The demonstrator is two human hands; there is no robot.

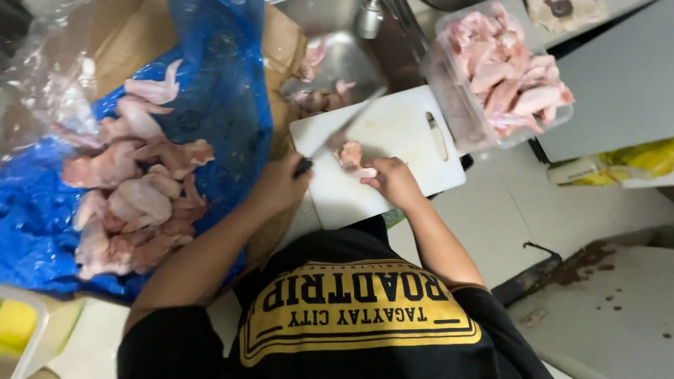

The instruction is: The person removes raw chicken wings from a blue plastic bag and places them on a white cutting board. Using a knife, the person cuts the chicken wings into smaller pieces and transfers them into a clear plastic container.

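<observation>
My left hand (281, 184) grips the dark handle of a knife (344, 130); its blade slants up and to the right over a white cutting board (411, 137). My right hand (394, 181) pins a raw chicken piece (351, 156) on the board, right beside the blade. A pile of raw chicken wings (133, 196) lies on a blue plastic sheet (225, 105) to the left of my left arm. At the upper right, a clear plastic tub (449, 98) holds several cut chicken pieces (516, 77).
Beyond the board, a metal sink (351, 63) holds a few chicken bits (319, 98). A yellow package (632, 161) lies at the right, on a pale counter (505, 210). A yellow sponge in a white tray (15, 326) sits at the bottom left. Brown cardboard lies under the blue sheet.
</observation>
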